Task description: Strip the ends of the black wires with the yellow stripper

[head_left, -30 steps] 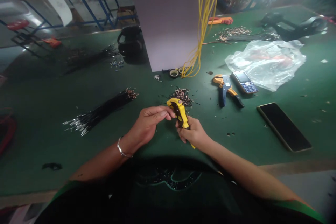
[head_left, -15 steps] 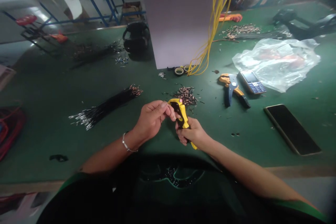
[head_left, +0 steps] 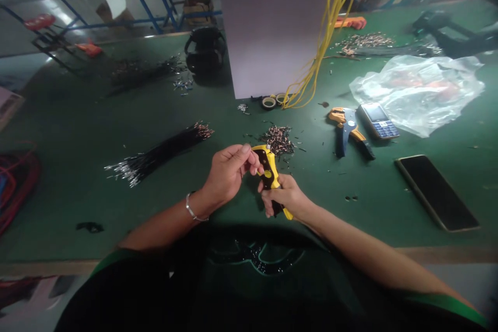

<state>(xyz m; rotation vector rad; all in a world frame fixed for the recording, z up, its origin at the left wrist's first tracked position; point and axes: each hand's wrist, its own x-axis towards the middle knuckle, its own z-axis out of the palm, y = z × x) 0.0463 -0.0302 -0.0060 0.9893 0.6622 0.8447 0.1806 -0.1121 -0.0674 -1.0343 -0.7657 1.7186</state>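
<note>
My right hand (head_left: 287, 195) is wrapped round the handles of yellow and black crimping pliers (head_left: 269, 172), their head tilted up to the left. Thumb and fingers of my left hand (head_left: 227, 172) are pinched together right beside the pliers' head. What they hold is thin and mostly hidden, seemingly a wire. Just beyond the pliers lies a pile of short copper and black bits (head_left: 279, 139). To the left rests a bundle of black wires (head_left: 159, 154), with copper strands at one end and silvery tips at the other.
Right of the pile lie orange and blue wire strippers (head_left: 346, 132), a keypad phone (head_left: 378, 120), a smartphone (head_left: 436, 193) and a clear plastic bag (head_left: 424, 93). Behind it are tape rolls (head_left: 268, 102), small pale pieces (head_left: 243, 108), yellow wires (head_left: 322, 57) and a tall pale panel (head_left: 276, 26).
The view has shifted slightly, so the table's contents sit a little further right. My left hand stays pinched beside the pliers' head, and my right hand keeps its grip.
</note>
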